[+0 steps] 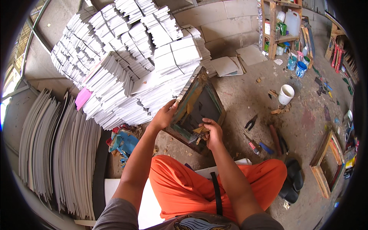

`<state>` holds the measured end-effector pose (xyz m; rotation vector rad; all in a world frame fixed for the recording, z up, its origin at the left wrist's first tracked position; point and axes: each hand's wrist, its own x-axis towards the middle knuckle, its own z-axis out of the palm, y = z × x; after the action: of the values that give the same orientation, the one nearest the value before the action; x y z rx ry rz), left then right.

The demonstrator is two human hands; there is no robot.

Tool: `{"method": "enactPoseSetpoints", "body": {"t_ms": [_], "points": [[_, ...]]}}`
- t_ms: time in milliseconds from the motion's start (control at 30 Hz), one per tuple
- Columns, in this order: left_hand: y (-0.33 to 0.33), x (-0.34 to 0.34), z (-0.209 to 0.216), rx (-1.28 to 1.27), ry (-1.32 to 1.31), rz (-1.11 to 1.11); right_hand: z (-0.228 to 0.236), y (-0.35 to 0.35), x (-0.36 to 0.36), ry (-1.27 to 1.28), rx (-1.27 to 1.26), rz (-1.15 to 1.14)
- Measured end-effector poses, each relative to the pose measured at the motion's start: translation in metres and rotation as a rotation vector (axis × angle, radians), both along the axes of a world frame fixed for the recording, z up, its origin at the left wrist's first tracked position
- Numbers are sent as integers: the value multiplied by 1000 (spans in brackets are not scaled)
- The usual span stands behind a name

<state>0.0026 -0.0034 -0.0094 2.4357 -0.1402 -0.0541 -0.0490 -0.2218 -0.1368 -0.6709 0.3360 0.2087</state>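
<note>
Far to the left of the wooden frame, tall white sheets leaned on edge in rows. Nearer it, also to its left and behind, folded white cartons were heaped high, with one pink piece poking out of the pile.

The left hand was clenched on the frame's left rail, holding it tilted up off the floor in front of the orange-trousered knees. The right hand was pinched at the frame's lower edge on what looked like a strip of brownish tape. Tape still clung along the left rail and the bottom of the dark mesh, so the work on it seemed only partly done; how much was left I cannot tell.

To the right of the frame, pliers and a few small tools lay on the floor, then a white bucket. Farther right and behind, a wooden shelf carried a white jug and green and white containers, with a blue tub at its foot. A second frame lay at the far right, below the level of the first.
</note>
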Motion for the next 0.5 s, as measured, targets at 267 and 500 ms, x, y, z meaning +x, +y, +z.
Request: {"method": "enactPoseSetpoints", "body": {"t_ms": [267,500], "points": [[-8,-11,6,4,-9,9,1,26,22,-308,-1073,-407],[-18,-12,11,18,37,16,34,76,40,-427,-1242,-454]]}}
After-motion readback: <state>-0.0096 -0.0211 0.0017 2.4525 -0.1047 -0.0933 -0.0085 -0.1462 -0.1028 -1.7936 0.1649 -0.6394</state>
